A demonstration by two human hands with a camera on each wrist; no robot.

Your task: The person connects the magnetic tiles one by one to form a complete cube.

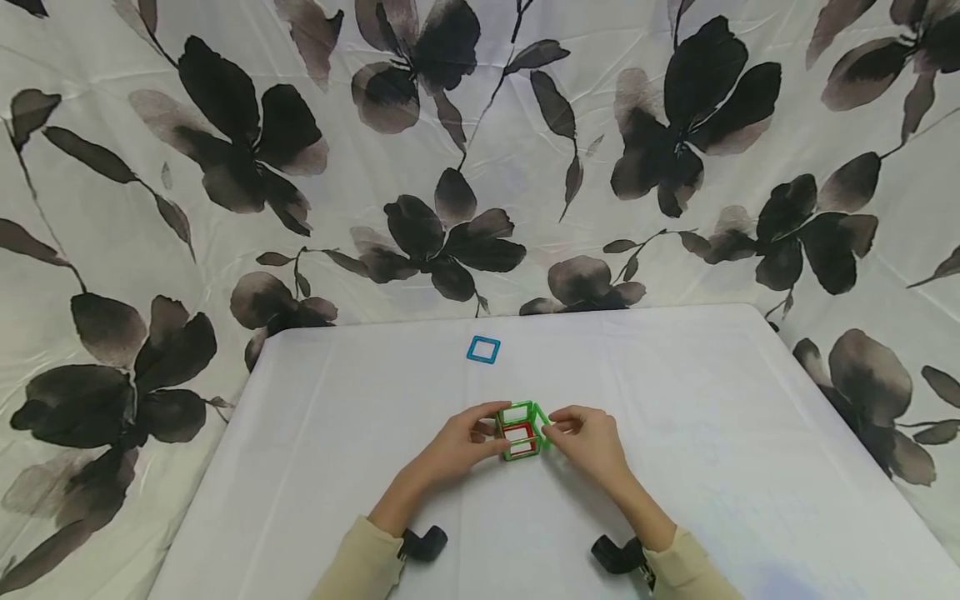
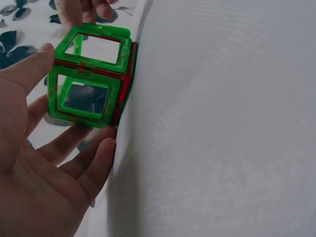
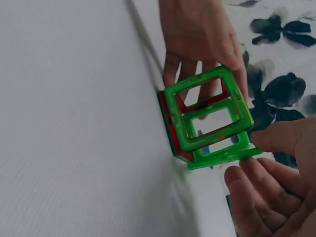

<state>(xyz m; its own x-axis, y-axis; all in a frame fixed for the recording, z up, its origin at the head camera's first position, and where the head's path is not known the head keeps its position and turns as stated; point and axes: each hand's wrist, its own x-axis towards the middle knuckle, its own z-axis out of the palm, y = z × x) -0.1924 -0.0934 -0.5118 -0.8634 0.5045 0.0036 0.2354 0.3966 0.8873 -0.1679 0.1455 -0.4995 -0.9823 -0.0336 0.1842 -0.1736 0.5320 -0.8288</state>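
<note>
A small open-topped box of green square magnetic tiles on a red square tile sits on the white-covered table. My left hand grips it from the left, thumb on the near side and fingers behind. On the right side, a green magnetic tile leans outward from the box at an angle. My right hand pinches that tile's edge between thumb and fingers. Whether its lower edge fully meets the red base cannot be told.
A blue square magnetic tile lies flat farther back on the table. Behind the table's far edge hangs a floral cloth. A dark wrist-worn device shows below the left hand, with another below the right.
</note>
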